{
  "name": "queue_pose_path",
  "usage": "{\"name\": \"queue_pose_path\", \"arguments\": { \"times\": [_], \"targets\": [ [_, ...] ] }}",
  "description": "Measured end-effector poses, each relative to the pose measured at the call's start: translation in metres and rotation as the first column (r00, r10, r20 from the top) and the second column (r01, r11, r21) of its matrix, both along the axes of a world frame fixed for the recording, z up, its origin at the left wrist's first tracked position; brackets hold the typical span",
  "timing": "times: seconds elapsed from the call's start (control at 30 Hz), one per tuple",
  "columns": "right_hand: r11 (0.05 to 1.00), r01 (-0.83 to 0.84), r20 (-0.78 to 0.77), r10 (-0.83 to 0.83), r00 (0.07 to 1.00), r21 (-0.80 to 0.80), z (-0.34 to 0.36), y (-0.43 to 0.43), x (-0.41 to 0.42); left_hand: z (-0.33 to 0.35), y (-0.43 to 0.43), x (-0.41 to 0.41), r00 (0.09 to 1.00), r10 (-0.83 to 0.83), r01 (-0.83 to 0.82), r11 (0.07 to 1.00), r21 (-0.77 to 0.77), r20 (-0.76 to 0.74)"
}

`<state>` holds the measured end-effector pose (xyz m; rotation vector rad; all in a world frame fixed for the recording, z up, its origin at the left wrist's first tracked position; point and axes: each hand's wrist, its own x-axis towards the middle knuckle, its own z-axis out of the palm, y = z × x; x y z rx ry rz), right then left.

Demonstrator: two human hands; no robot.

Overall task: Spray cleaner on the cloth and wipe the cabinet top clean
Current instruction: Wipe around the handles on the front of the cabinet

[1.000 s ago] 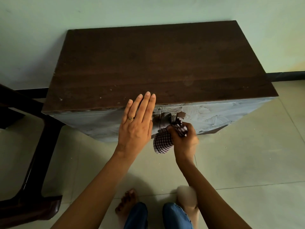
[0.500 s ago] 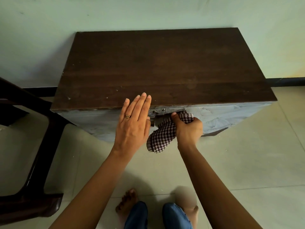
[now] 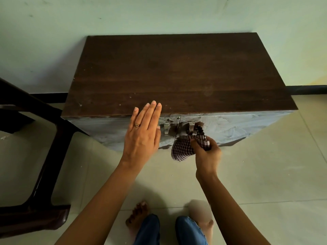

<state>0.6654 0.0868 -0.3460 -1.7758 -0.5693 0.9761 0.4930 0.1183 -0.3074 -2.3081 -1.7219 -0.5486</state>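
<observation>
— While the left hand (image 3: 141, 133) lies flat with its fingers (image 3: 153, 112) straight and together over the front edge of the cabinet top (image 3: 177, 73), holding nothing, where's the cloth (image 3: 184, 145)?

— Bunched in the right hand (image 3: 207, 152), fingers curled tight round it, pressed to the smeared cabinet front (image 3: 238, 126) just beside two metal handles (image 3: 167, 128).

— Anything nearby?

— A dark chair (image 3: 35, 156) stands left of the cabinet, on the tiled floor (image 3: 265, 174). Bare feet (image 3: 136, 216) below. Dark wooden surface bare, speckled pale.
</observation>
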Motion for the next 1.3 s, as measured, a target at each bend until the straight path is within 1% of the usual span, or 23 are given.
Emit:
{"name": "queue_pose_path", "arguments": {
  "times": [0.03,0.07,0.1,0.17,0.2,0.3,0.4,0.47,0.5,0.57,0.63,0.73,0.8,0.87,0.97,1.0,1.03,1.07,1.13,1.2,1.3],
  "targets": [
    [0.999,-0.021,0.041,0.019,0.999,0.048,0.006,-0.002,-0.002,0.0,0.0,0.0,1.0,-0.003,0.003,1.0,-0.004,0.003],
    [0.994,-0.046,0.124,0.034,0.992,0.096,0.013,-0.002,-0.004,0.0,0.0,0.0,1.0,-0.003,0.003,1.0,-0.005,0.008],
    [0.987,-0.078,0.243,0.042,0.969,0.139,0.018,-0.002,-0.007,0.0,0.0,0.0,1.0,-0.002,0.002,1.0,-0.005,0.013],
    [0.967,-0.161,0.474,0.05,0.879,0.198,0.023,0.003,-0.012,0.0,0.0,0.001,1.0,-0.002,0.002,1.0,-0.006,0.027],
    [0.957,-0.207,0.545,0.065,0.836,0.202,0.022,0.006,-0.014,0.0,0.0,0.001,1.0,-0.003,0.003,1.0,-0.007,0.03],
    [0.924,-0.349,0.69,0.148,0.708,0.159,0.013,0.011,-0.019,-0.002,0.0,0.002,1.0,-0.004,0.004,1.0,-0.003,0.029],
    [0.867,-0.484,0.823,0.191,0.535,0.114,0.004,0.01,-0.016,-0.003,0.0,0.003,1.0,0.003,-0.003,1.0,0.003,0.031],
    [0.849,-0.525,0.879,0.207,0.43,0.057,0.0,0.01,-0.006,-0.003,0.0,0.003,0.999,0.007,-0.007,1.0,0.005,0.031],
    [0.852,-0.522,0.889,0.204,0.41,0.045,-0.002,0.01,-0.001,-0.003,-0.001,0.004,0.999,0.006,-0.006,1.0,0.004,0.033],
    [0.867,-0.495,0.88,0.188,0.437,0.061,-0.003,0.01,0.003,-0.003,0.0,0.003,1.0,0.003,-0.003,1.0,0.001,0.028],
    [0.857,-0.506,0.873,0.174,0.456,0.093,-0.001,0.01,-0.004,-0.003,0.0,0.001,1.0,-0.002,0.002,1.0,-0.001,0.018],
    [0.792,-0.609,0.893,0.236,0.384,0.052,0.0,0.012,-0.014,-0.003,0.0,0.001,1.0,0.0,0.0,1.0,0.004,0.027],
    [0.781,-0.624,0.889,0.256,0.381,0.043,-0.002,0.009,-0.011,-0.003,-0.001,0.001,0.999,-0.004,0.004,1.0,-0.004,0.033],
    [0.819,-0.569,0.872,0.224,0.435,0.073,-0.003,0.004,-0.004,-0.002,-0.001,-0.001,1.0,-0.019,0.019,1.0,-0.006,0.023],
    [0.891,-0.432,0.79,0.164,0.591,0.139,0.001,-0.003,0.006,-0.001,0.0,-0.007,0.999,-0.045,0.045,0.999,-0.006,0.0],
    [0.893,-0.419,0.774,0.148,0.616,0.164,0.004,-0.004,0.007,-0.001,0.0,-0.008,0.999,-0.045,0.045,0.999,-0.005,0.003],
    [0.879,-0.438,0.779,0.136,0.612,0.189,0.007,-0.007,0.006,-0.001,0.0,-0.007,0.999,-0.039,0.039,0.999,-0.003,0.013],
    [0.85,-0.484,0.798,0.138,0.586,0.209,0.01,-0.008,0.003,-0.001,-0.001,-0.007,0.999,-0.03,0.03,1.0,-0.002,0.028],
    [0.775,-0.598,0.84,0.173,0.514,0.206,0.014,-0.009,-0.012,-0.002,-0.004,-0.006,0.998,-0.015,0.015,1.0,0.0,0.054],
    [0.715,-0.68,0.868,0.226,0.443,0.161,0.015,-0.003,-0.031,-0.003,-0.005,-0.007,0.999,-0.003,0.003,1.0,-0.004,0.051],
    [0.68,-0.729,0.872,0.308,0.381,0.078,0.014,0.009,-0.058,-0.003,-0.006,-0.012,0.999,0.021,-0.021,1.0,0.0,0.031]
  ]
}}
